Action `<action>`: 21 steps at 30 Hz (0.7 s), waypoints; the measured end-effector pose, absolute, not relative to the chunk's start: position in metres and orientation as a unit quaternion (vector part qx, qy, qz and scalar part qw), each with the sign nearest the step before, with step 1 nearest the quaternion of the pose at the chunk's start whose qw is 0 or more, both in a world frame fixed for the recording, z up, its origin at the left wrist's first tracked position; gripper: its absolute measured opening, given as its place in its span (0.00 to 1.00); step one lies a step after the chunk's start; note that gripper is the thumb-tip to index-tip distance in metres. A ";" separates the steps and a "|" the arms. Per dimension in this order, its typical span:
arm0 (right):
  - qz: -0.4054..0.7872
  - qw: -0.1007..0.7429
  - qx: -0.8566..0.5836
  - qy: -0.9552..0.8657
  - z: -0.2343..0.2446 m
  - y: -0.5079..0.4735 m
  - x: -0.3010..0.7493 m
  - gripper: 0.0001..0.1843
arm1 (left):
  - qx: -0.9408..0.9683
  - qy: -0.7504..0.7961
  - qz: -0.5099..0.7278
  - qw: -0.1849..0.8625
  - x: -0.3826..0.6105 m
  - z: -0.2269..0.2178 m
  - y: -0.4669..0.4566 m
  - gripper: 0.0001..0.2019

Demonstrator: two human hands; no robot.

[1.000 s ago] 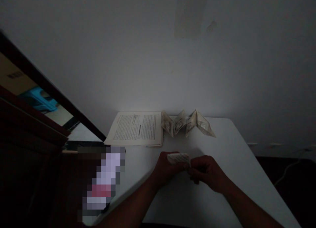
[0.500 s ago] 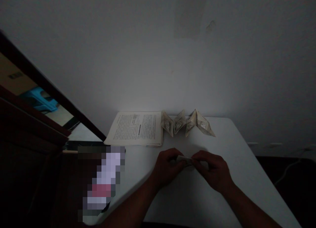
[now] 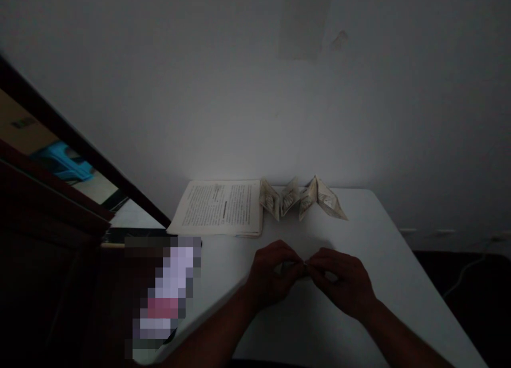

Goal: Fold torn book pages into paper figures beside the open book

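My left hand and my right hand meet over the middle of a white table. Their fingertips pinch a small folded piece of printed paper, almost wholly hidden between them. Only a thin pale edge of it shows. Behind the hands, at the table's far edge, several folded paper shapes stand in a row. An open printed book lies flat to their left.
A white wall rises right behind the table. A dark wooden frame and furniture fill the left side. A blurred-out patch sits at the table's left edge. Beyond the frame a blue object stands on a floor.
The folded paper was held up and plainly visible a second ago. It has since turned edge-on and sunk between my fingertips, with both hands closing in over it.
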State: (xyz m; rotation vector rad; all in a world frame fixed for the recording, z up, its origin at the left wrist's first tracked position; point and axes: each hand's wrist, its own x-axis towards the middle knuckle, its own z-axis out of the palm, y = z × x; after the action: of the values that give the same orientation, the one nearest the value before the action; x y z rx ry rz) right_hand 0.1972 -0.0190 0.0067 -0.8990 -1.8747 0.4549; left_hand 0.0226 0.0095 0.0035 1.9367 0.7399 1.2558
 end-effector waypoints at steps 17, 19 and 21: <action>0.276 0.434 -0.449 -0.731 0.003 -0.014 0.202 0.09 | 0.699 0.363 0.462 0.408 0.021 -0.002 0.016 0.13; 0.282 0.431 -0.446 -0.731 0.002 -0.014 0.203 0.09 | 0.699 0.362 0.464 0.406 0.021 -0.001 0.016 0.13; 0.286 0.435 -0.456 -0.722 0.002 -0.013 0.203 0.09 | 0.708 0.342 0.462 0.410 0.020 -0.001 0.015 0.12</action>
State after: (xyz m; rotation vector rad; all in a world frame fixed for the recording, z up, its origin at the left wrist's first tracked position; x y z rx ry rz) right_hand 0.2031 -0.0130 0.0016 -1.1358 -1.7960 0.7113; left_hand 0.0204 0.0153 -0.0005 1.7822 0.8617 1.1634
